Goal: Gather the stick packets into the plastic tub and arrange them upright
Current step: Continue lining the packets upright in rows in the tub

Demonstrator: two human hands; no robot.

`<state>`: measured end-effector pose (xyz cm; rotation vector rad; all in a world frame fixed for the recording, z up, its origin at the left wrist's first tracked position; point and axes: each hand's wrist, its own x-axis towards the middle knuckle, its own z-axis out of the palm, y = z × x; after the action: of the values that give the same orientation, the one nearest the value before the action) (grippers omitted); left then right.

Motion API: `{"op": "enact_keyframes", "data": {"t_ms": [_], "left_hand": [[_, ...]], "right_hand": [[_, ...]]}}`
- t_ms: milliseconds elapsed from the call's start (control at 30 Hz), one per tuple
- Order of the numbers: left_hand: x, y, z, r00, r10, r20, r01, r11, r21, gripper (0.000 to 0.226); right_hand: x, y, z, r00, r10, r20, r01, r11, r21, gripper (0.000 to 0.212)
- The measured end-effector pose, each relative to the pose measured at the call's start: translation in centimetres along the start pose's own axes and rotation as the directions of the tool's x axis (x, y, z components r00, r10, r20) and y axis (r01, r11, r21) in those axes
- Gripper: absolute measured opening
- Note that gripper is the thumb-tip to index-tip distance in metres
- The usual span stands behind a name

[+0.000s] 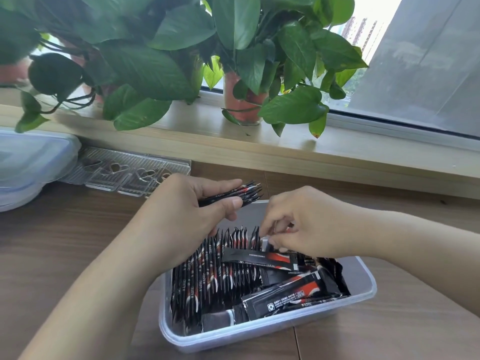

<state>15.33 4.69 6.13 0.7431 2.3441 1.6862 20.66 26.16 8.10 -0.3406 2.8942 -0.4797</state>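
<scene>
- Two hands work over the plastic tub [233, 336], which sits on a wooden table [65, 242] in the head view.
- The left hand [187, 211] hovers over the tub's far left corner. Its thumb and fingers grip a bundle of stick packets [233, 194] that lies level and points right.
- The right hand [304, 224] is over the tub's far end. Its curled fingertips are down at the tops of the standing packets; I cannot tell whether they pinch one.
- In the tub's left half, a row of upright packets [207, 281] stands packed close together.
- In the tub's right half, loose packets [291, 289] lie flat and crosswise; one rests across the row's tops.
- Beyond the tub to the left lies a clear blister tray [124, 172], and further left a stack of lidded containers [26, 162].
- Behind the tub, potted plants [244, 100] stand on a windowsill [207, 136].
</scene>
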Motion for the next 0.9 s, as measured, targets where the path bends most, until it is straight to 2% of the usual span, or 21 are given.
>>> {"op": "enact_keyframes", "data": {"t_ms": [133, 200, 367, 467, 633, 800, 900], "left_hand": [[0.0, 0.1, 0.0, 1.000, 0.004, 0.004, -0.004, 1.000, 0.008, 0.022], [0.1, 0.1, 0.1, 1.000, 0.007, -0.001, -0.007, 1.000, 0.018, 0.020], [0.0, 0.0, 0.0, 1.000, 0.009, -0.004, -0.009, 0.999, 0.038, 0.018], [0.0, -0.1, 0.0, 1.000, 0.014, 0.001, -0.014, 0.999, 0.029, 0.018], [0.2, -0.2, 0.0, 1.000, 0.030, -0.005, -0.029, 0.999, 0.041, 0.015], [0.2, -0.4, 0.0, 0.999, 0.034, -0.010, -0.034, 0.999, -0.002, 0.019], [0.3, -0.6, -0.1, 1.000, 0.026, -0.015, -0.027, 0.999, -0.030, 0.014]], "right_hand": [[-1.0, -1.0, -0.4, 0.988, 0.130, 0.083, -0.138, 0.985, 0.102, 0.018], [-1.0, -1.5, 0.4, 0.987, 0.133, 0.089, -0.143, 0.983, 0.118, 0.016], [-1.0, -1.7, 1.4, 0.983, 0.179, 0.052, -0.186, 0.940, 0.286, 0.009], [-1.1, -1.8, 1.5, 0.984, 0.175, 0.032, -0.177, 0.939, 0.294, 0.004], [-1.1, -2.7, 1.4, 0.981, 0.172, 0.091, -0.188, 0.954, 0.234, 0.020], [-1.2, -3.1, 0.4, 0.966, 0.203, 0.159, -0.249, 0.894, 0.373, 0.017], [-1.9, -2.7, -2.1, 0.942, 0.296, 0.157, -0.335, 0.850, 0.406, 0.018]]}}
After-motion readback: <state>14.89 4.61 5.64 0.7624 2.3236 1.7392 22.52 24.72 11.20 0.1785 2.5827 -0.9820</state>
